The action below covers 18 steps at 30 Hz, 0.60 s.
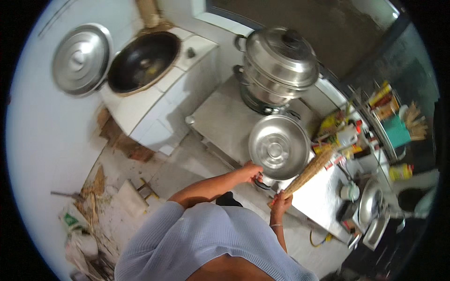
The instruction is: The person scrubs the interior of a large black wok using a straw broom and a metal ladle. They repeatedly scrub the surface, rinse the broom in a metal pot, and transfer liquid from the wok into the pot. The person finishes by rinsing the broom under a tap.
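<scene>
Crowding the steel pan (pixel 279 149): steamer (pixel 277 70), bottles (pixel 347 136)

1. The open pan (pixel 293 140) was silver — patterned with concentric rings inside.
2. The brush (pixel 310 172) was straw-tan.
3. The wok (pixel 133 56) was black.
4. The holder (pixel 396 130) was teal-green.
5. The shirt (pixel 211 229) was pale blue-grey — finely ribbed.

Pan (pixel 279 147) over counter (pixel 222 117), near handle in left hand (pixel 252 172). Brush (pixel 308 174) in right hand (pixel 281 202), right of pan. Steamer pot (pixel 283 65) behind pan. Bottles (pixel 347 136) right of pan. Far left: wok (pixel 145 61) on stove block (pixel 140 110), lid (pixel 82 58) left of wok, against wall (pixel 40 117).
</scene>
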Each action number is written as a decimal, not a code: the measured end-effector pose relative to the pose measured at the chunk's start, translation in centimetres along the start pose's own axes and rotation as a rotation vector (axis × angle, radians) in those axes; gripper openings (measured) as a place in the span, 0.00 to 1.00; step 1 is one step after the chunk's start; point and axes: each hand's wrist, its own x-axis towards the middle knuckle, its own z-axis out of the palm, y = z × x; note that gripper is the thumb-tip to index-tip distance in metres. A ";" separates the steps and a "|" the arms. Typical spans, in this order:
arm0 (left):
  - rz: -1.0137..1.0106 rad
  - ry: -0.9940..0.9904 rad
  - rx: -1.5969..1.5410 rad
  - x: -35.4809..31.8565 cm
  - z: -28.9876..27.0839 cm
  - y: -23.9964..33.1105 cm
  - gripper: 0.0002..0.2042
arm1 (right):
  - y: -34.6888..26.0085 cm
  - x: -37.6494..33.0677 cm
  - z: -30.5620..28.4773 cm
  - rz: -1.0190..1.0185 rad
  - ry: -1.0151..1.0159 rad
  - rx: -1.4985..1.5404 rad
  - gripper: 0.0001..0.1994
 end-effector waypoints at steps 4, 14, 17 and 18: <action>0.157 -0.055 -0.170 -3.6 -3.1 2.8 0.05 | 0.3 -1.0 2.6 -0.215 0.171 -0.065 0.10; 0.639 -0.239 0.395 -18.7 -26.6 5.9 0.05 | -2.6 -8.0 19.0 -0.451 0.023 -0.097 0.16; 1.114 0.180 0.873 -26.1 -32.8 6.2 0.05 | -3.8 -9.3 26.7 -0.556 -0.179 -0.187 0.20; 0.921 0.280 0.551 -28.9 -33.6 6.4 0.05 | -7.8 -11.9 30.4 -0.205 -0.322 -0.219 0.20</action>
